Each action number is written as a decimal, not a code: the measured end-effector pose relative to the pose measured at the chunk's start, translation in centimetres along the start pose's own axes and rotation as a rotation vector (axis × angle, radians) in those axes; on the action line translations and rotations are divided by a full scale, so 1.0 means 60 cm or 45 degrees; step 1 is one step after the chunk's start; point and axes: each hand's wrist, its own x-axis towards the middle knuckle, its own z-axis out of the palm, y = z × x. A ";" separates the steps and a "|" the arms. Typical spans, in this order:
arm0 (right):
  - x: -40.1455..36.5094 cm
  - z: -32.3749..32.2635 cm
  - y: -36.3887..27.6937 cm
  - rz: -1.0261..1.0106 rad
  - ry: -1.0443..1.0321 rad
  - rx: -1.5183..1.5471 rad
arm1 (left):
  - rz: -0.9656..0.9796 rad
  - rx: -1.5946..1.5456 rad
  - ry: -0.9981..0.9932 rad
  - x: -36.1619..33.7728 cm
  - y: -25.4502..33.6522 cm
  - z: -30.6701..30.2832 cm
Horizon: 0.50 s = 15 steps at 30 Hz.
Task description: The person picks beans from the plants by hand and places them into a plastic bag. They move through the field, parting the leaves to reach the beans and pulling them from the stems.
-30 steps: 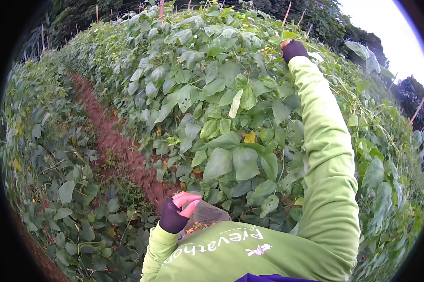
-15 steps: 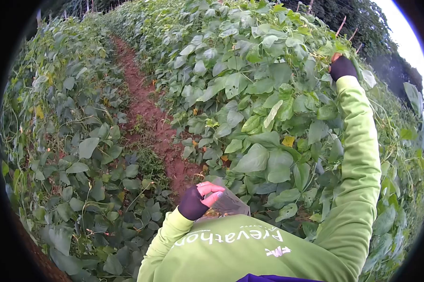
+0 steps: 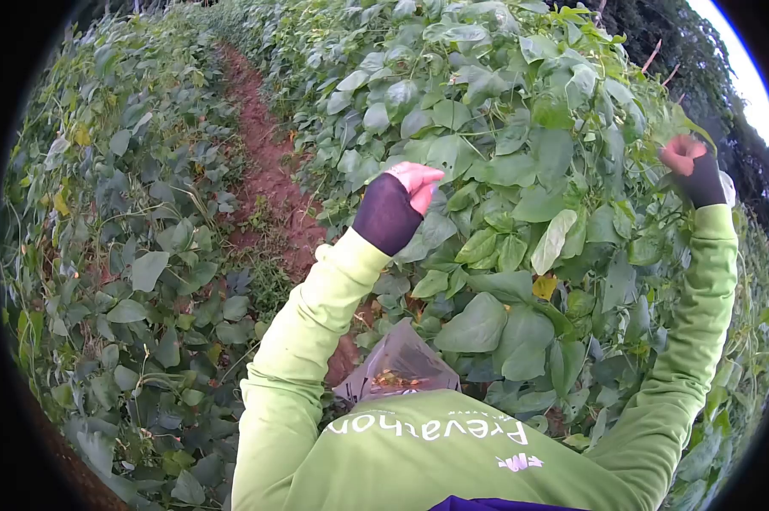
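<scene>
My left hand (image 3: 401, 200), in a black fingerless glove, is raised in front of the bean-like foliage, its fingers curled together. Further right, my right hand (image 3: 693, 169), gloved the same way and slightly blurred, is at the top of the leafy row (image 3: 555, 157). Its fingers are bent in a pinch among thin green stems and leaves; I cannot tell what is in them. Below my left hand, a translucent plastic bag (image 3: 401, 353) hangs open against my green shirt (image 3: 453, 451). Small yellow-orange pieces (image 3: 399, 379) lie inside it.
A reddish dirt path (image 3: 269, 153) runs away between two tall rows of vines. The left row (image 3: 146, 272) is dense with broad leaves. Thin wooden stakes (image 3: 651, 56) stick up at the back right, in front of dark trees (image 3: 687, 51).
My left hand has risen from the bag's mouth toward the foliage, uncovering the bag. My right hand has moved right and slightly down along the row's top. The view has shifted slightly.
</scene>
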 end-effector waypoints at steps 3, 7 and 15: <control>-0.015 0.007 0.017 -0.207 0.068 0.146 | 0.220 0.309 0.276 0.162 -0.101 0.058; -0.030 0.008 0.008 -0.300 0.113 0.088 | -0.393 0.844 -0.220 0.289 -0.130 0.082; -0.040 0.044 -0.007 0.095 0.177 -0.078 | -0.132 0.424 -0.170 0.321 -0.211 0.097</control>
